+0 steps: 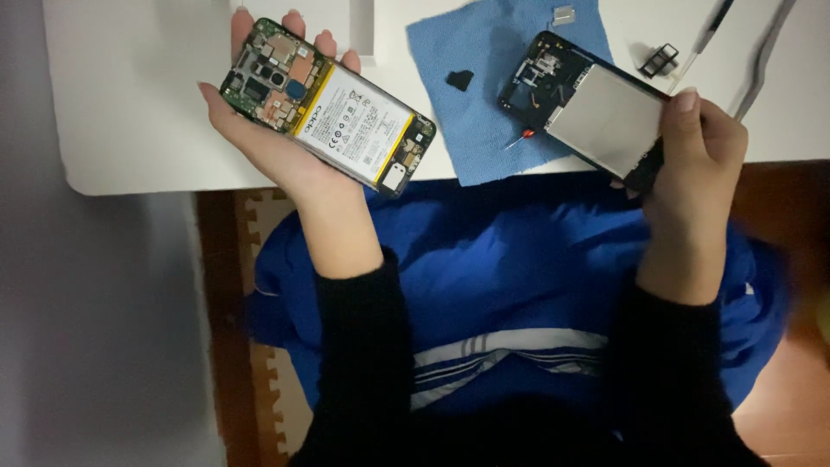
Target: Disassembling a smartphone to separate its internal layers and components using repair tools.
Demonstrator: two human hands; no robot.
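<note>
The white surface (147, 130) carries the loose parts while you keep both big pieces in your hands above its near edge. On it, past your right fingers, lies a blue cloth (484, 78), probably spread there so small bits stay put and nothing gets scratched.

Your left hand (268, 130) lies palm up with the opened phone (333, 108) resting flat across it, fingers curled up around the far end, so the green circuit board and the white battery face you (a cradle more than a clamp, judging by the loose curl). Your right hand (692, 147) pinches the black back frame (592, 112) by its near corner, thumb on top, the far end of the frame resting on the cloth; held that way its grey metal plate is turned to your eyes.

A small black piece (460, 79) sits on the cloth, well left of your right fingers. Just beyond them a little black tray (660, 60) lies on the bare surface. A tiny red-tipped part (520, 137) peeks out beside the frame's edge.
</note>
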